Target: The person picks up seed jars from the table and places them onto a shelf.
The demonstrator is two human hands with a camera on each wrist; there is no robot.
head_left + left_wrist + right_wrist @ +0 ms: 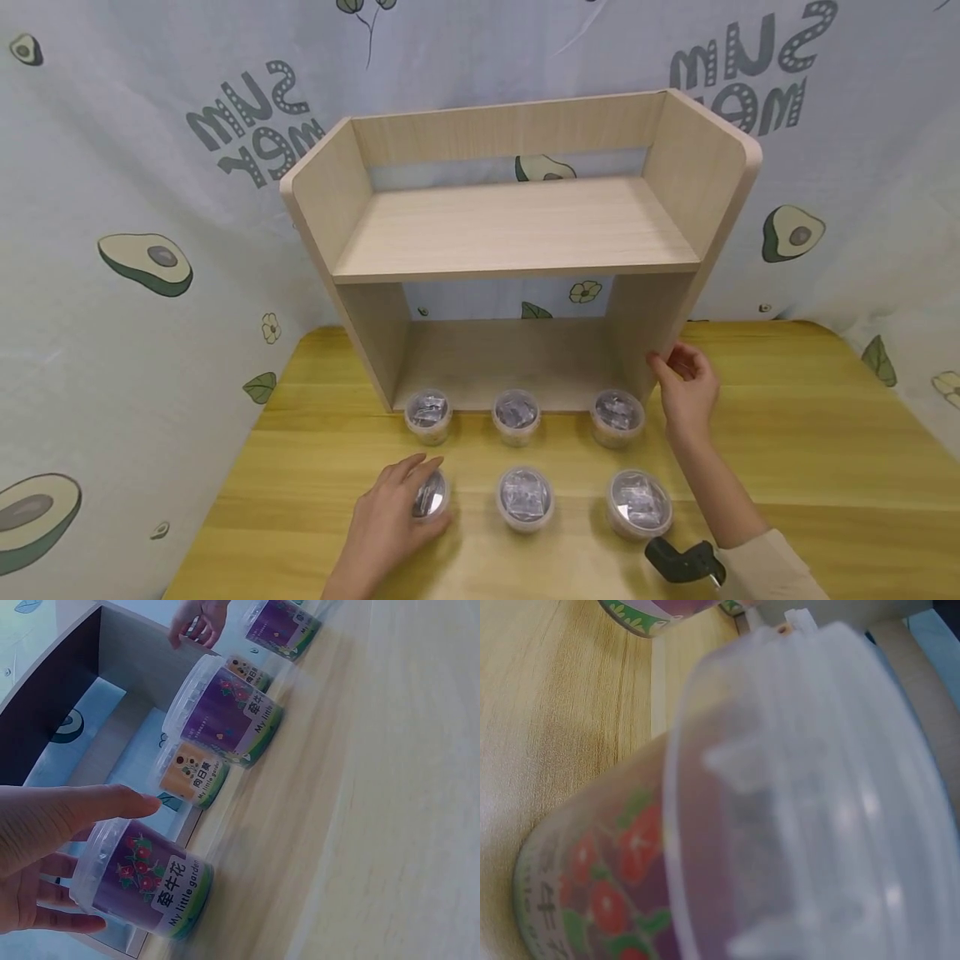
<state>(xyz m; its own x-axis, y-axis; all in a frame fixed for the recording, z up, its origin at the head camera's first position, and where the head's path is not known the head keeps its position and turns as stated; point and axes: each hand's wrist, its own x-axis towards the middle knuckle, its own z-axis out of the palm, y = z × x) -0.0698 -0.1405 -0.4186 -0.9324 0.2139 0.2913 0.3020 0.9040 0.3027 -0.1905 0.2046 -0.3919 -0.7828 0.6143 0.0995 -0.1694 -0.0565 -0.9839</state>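
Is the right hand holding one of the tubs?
No, the right hand touches the shelf's side panel, apart from the tubs.

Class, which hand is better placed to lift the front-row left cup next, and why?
Probably the left hand: its thumb and fingers lie around that cup, while the right hand is at the right side of the shelf unit.

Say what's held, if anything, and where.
Grips uncertain: left hand spans a round, purple-labelled plastic tub near its lid; right hand touches a pale, boxy wooden shelf at its right edge.
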